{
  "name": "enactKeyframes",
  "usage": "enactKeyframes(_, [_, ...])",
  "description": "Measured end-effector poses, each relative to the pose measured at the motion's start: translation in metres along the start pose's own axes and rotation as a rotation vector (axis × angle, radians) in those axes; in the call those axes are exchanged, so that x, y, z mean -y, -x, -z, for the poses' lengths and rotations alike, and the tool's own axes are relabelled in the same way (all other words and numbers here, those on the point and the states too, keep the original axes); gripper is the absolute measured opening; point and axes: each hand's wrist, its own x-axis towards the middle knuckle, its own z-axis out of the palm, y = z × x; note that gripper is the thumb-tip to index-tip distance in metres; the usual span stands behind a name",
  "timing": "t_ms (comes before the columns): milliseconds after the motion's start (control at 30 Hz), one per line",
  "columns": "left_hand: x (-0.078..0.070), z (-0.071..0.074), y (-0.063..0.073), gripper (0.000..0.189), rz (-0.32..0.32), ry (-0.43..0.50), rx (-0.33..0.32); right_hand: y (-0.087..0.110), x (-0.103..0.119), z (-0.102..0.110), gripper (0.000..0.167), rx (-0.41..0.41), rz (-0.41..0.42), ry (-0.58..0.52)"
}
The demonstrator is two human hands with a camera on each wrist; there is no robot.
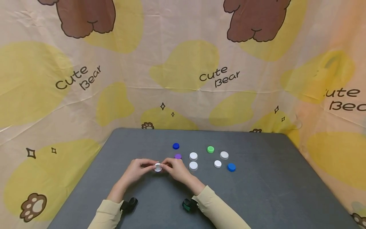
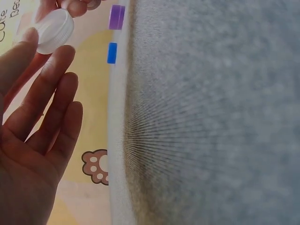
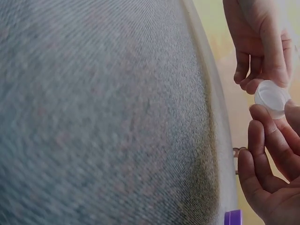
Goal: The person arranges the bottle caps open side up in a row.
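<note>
A white plastic bottle cap [image 1: 158, 167] is held up between my two hands, over the grey table. On its left side, my left hand [image 1: 138, 170] pinches it with thumb and fingertips. From the right, my right hand [image 1: 178, 169] grips the opposite edge between thumb and fingers. The left wrist view shows the cap [image 2: 56, 31] tilted, with the left thumb at its rim and the remaining fingers [image 2: 65, 112] spread below. In the right wrist view the hollow inside of the cap [image 3: 271, 97] shows. A purple cap [image 1: 178, 156] lies just behind the right hand, partly hidden by it.
Several white caps, among them one [image 1: 193, 166] close to the right hand, lie on the table [image 1: 257, 197]. Further off are a dark blue cap [image 1: 176, 146], a green cap [image 1: 210, 149] and a blue cap [image 1: 231, 167]. A bear-print cloth [image 1: 183, 70] hangs behind.
</note>
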Motion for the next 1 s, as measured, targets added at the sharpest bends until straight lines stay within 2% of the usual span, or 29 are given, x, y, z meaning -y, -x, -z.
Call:
enactKeyframes(200, [0.0004,-0.0003,0.0028,0.025,-0.008,0.009,-0.001,-0.0002,0.0023,-0.0018,0.018,0.030,-0.078,-0.055])
enactKeyframes(467, [0.0030,-0.0015,0.0034,0.034,-0.035,0.014,-0.004,-0.0004,0.0028,-0.0040,0.019,0.019,-0.103,-0.096])
enactKeyframes(767, [0.0035,-0.0003,0.0035,0.031,0.000,-0.002,-0.001,-0.0012,0.0023,-0.0075,0.018,0.007,-0.138,-0.126])
enactKeyframes(1000, [0.0052,0.0024,0.0041,0.030,0.058,-0.025,-0.016,0.0006,0.0067,-0.0069,0.022,0.017,-0.130,-0.103])
